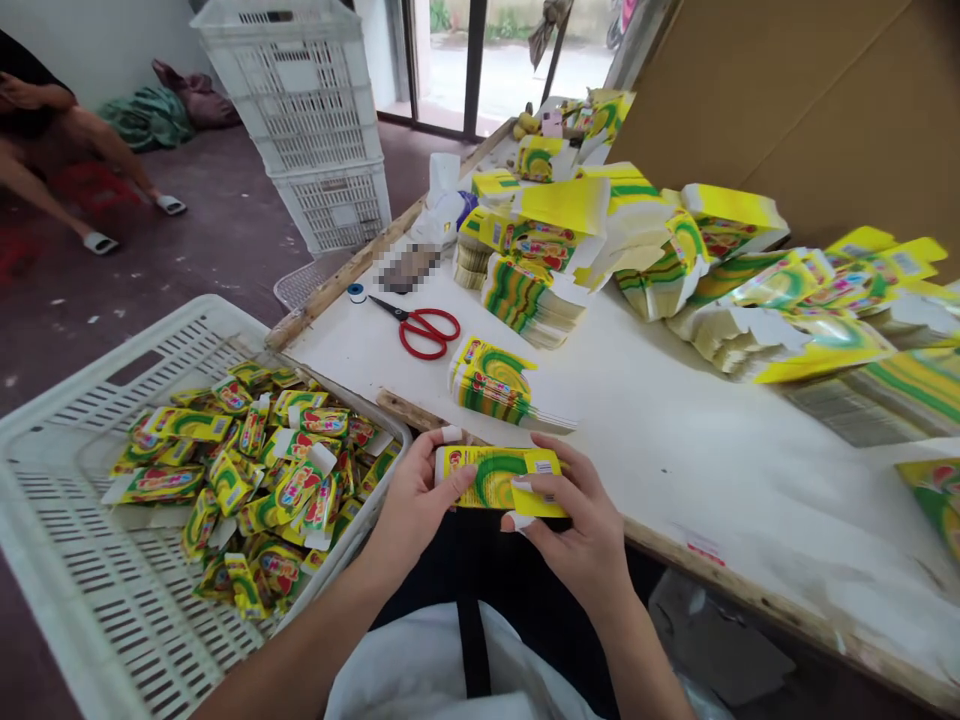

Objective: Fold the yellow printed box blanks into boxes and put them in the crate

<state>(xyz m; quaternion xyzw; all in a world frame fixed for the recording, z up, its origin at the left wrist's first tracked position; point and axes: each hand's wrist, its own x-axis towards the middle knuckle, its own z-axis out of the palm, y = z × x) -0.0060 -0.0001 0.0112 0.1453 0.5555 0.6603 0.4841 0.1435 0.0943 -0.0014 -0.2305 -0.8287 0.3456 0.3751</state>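
A yellow and green printed carton (491, 478) is held between my two hands, level in front of my lap at the table's edge. My left hand (420, 490) grips its left end, thumb on top and fingers behind. At the right end, my right hand (577, 510) has its fingers on the carton's face and its thumb at the lower edge. White coverings show on several fingertips. Just beyond the carton, a small stack of flat cartons (491, 385) lies on the white table (622, 430).
Left of me stands a white plastic basket (97, 400) holding many folded cartons (292, 490). Red-handled scissors (427, 332) and a small roll of tape (356, 292) lie on the table. Piled flat cartons (555, 225) spread along the back and right. Stacked crates (300, 110) and a seated person (45, 130) are beyond.
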